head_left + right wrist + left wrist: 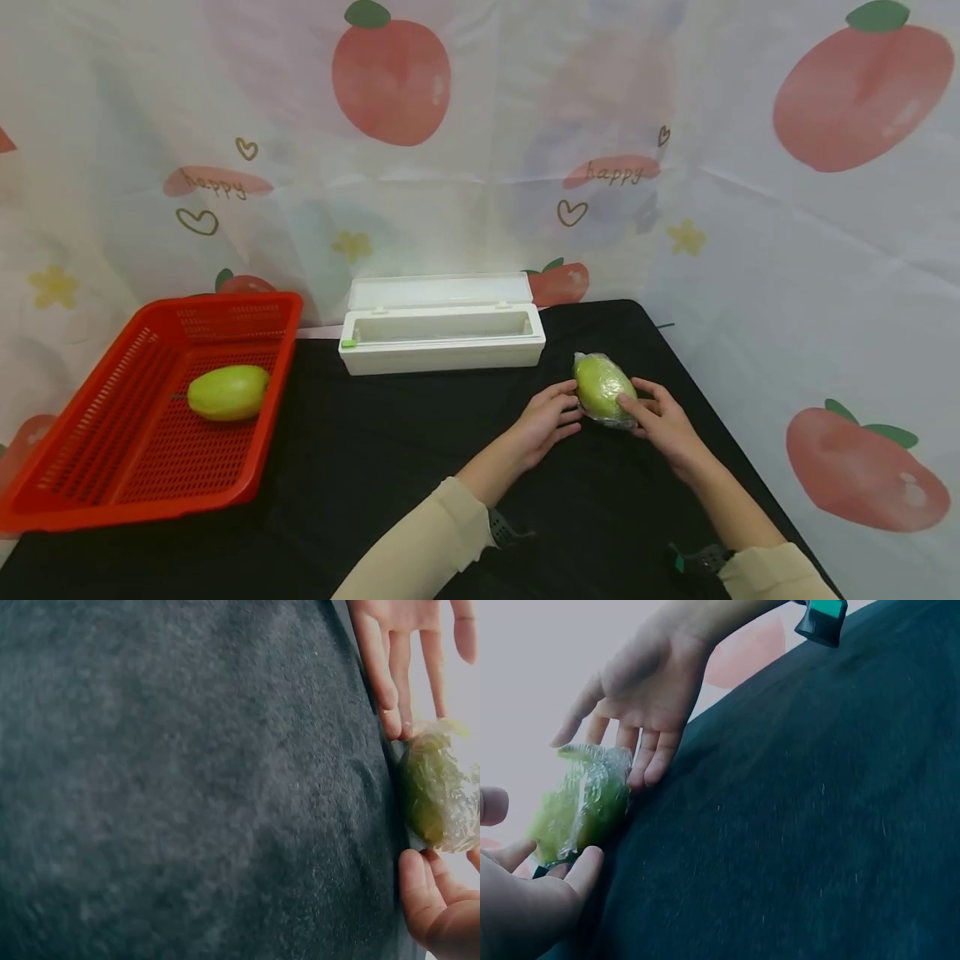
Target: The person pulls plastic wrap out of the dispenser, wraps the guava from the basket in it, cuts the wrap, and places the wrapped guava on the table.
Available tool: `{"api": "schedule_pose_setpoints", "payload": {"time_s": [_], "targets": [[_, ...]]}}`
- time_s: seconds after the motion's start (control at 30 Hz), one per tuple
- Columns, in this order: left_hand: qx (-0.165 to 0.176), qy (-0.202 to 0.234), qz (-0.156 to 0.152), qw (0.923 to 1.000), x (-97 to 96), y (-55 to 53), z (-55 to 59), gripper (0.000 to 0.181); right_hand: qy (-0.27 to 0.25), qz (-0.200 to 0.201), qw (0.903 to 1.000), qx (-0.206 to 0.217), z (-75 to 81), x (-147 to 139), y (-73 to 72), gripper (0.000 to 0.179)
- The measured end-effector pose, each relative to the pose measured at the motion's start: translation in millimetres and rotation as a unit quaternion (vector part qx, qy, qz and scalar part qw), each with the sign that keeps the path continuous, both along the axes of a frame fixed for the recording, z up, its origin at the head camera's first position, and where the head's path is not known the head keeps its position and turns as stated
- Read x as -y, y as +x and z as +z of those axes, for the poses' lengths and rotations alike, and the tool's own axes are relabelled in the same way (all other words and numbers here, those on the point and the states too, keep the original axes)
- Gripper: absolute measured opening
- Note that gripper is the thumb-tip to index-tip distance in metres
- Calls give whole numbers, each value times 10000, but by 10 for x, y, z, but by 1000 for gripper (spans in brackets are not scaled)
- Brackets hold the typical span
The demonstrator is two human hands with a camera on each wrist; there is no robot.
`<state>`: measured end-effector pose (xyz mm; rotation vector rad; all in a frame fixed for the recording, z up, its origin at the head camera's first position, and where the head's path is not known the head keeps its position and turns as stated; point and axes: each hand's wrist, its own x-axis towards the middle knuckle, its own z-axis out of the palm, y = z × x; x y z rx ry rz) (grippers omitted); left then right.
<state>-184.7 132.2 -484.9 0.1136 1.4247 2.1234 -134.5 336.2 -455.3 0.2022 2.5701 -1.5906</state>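
A yellow-green oval fruit [600,385], wrapped in clear cling film, lies on the black cloth at the right of the table. My left hand [542,425] is at its left side, fingers loosely extended with the tips right at the film. On the other side, my right hand [670,423] has its thumb against the fruit and its fingers around the far edge. The left wrist view shows the film [592,776] bunched and wrinkled toward the right hand's end. In the right wrist view the left hand's fingers [401,667] hang nearly straight beside the wrapped fruit.
A white cling film dispenser box [442,358] with its lid raised stands at the back middle. At the left, a red plastic basket [262,450] holds another yellow-green fruit [228,392], unwrapped. Behind the table hangs a fruit-print curtain [465,208].
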Motion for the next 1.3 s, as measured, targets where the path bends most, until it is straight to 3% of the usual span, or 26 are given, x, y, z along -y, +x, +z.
{"api": "schedule_pose_setpoints", "payload": {"time_s": [0.23, 0.4, 0.53, 0.7, 0.83, 0.93, 1.13, 1.3], "targets": [[-144, -59, 6, 9999, 139, -16, 24, 47, 74, 35, 9999, -75, 49, 84, 0, 77], [-299, -5, 37, 9995, 356, -11, 92, 48, 286, -14, 9990, -329, 126, 135, -22, 81], [-446, 10, 187, 9988, 594, -13, 198, 45, 782, -85, 9934, -832, 230, 215, -71, 80], [-847, -94, 327, 9958, 961, 11, 390, 44, 1283, -20, 9786, -1607, 376, 429, -142, 72], [-1365, -294, 398, 9894, 1309, 35, 552, 44, 1368, 236, 9731, -1837, 518, 693, -221, 69], [-1700, -504, 577, 9825, 1583, 34, 634, 43, 1152, 533, 9728, -1936, 588, 914, -310, 68], [-1850, -782, 1142, 9729, 2075, 21, 717, 41, 711, 1274, 9647, -2192, 590, 1290, -492, 66], [-1910, -1263, 1564, 9608, 2412, -41, 716, 43, 637, 1520, 9655, -2015, 542, 1466, -671, 66]]}}
